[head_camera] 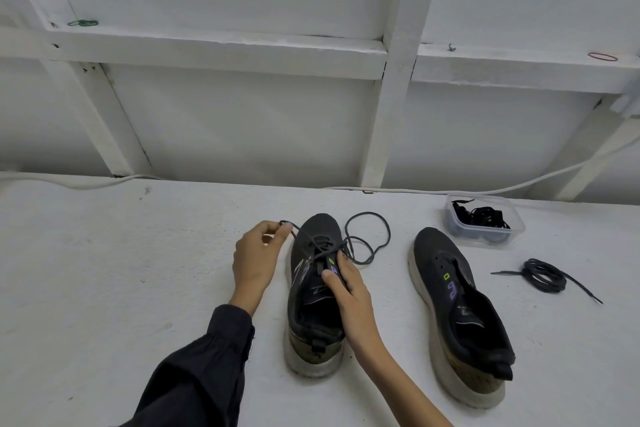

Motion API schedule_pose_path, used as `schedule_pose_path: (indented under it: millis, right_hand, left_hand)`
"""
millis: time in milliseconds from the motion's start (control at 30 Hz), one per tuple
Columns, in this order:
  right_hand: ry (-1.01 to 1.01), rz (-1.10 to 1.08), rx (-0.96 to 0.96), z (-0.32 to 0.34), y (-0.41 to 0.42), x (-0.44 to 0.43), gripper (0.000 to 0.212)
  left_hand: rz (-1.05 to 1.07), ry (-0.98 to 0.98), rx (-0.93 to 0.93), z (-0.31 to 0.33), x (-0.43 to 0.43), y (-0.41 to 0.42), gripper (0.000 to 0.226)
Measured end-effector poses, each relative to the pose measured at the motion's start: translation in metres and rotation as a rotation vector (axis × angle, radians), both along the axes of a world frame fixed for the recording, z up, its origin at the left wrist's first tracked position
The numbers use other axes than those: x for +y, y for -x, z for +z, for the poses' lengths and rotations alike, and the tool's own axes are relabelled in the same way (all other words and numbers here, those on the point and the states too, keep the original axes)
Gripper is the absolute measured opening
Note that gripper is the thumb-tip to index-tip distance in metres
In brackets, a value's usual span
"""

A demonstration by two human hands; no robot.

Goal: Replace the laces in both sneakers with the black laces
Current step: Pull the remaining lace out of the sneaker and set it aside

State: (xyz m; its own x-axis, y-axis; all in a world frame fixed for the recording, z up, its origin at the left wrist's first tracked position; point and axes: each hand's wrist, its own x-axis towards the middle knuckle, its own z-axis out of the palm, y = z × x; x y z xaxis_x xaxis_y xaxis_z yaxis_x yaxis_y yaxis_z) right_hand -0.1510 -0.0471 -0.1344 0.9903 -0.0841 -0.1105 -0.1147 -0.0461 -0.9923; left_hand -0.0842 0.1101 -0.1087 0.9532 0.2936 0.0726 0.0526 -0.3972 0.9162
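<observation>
L hand (256, 260) pinches lace (389, 234) end, just left of laced sneaker (301, 291) toe | R hand (349, 291) grips its eyelet side | lace thin, limp, light, slack looped on surface (121, 270) | prob best held by stiff tip for eyelets | 2nd sneaker (453, 305) unlaced, well right

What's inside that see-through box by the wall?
The clear box holds a tangle of black laces. Something darker sits under them, but the laces cover it, so I cannot tell what.
</observation>
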Motion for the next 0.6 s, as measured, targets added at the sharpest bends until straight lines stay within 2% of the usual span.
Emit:
schedule_pose_path:
  millis: [133,200,267,333,400,500,600]
  right_hand:
    - [0.01,0.004,-0.003,0.002,-0.001,0.0,0.055]
    - [0.018,0.001,-0.011,0.002,0.0,0.001,0.06]
    - [0.018,-0.001,-0.013,0.003,0.001,0.002,0.07]
    - [0.006,-0.004,-0.006,0.004,0.001,0.002,0.067]
    - [0.002,-0.006,-0.001,0.002,0.001,0.001,0.063]
    - [0.001,-0.012,0.005,0.003,0.001,0.002,0.067]
    - [0.027,-0.009,-0.007,0.004,0.0,0.003,0.076]
  left_hand:
    - [-0.253,-0.042,0.201,-0.011,-0.001,0.004,0.051]
    - [-0.27,-0.075,0.205,-0.016,-0.002,0.004,0.044]
    - [-0.125,-0.021,0.108,-0.011,-0.001,0.002,0.031]
    - [0.094,0.159,-0.019,0.0,0.001,-0.001,0.019]
    - [0.168,0.264,-0.081,0.01,0.004,-0.003,0.018]
    - [-0.034,0.23,0.033,0.012,0.0,0.004,0.024]
    - [-0.276,0.144,0.207,-0.002,-0.005,0.011,0.018]
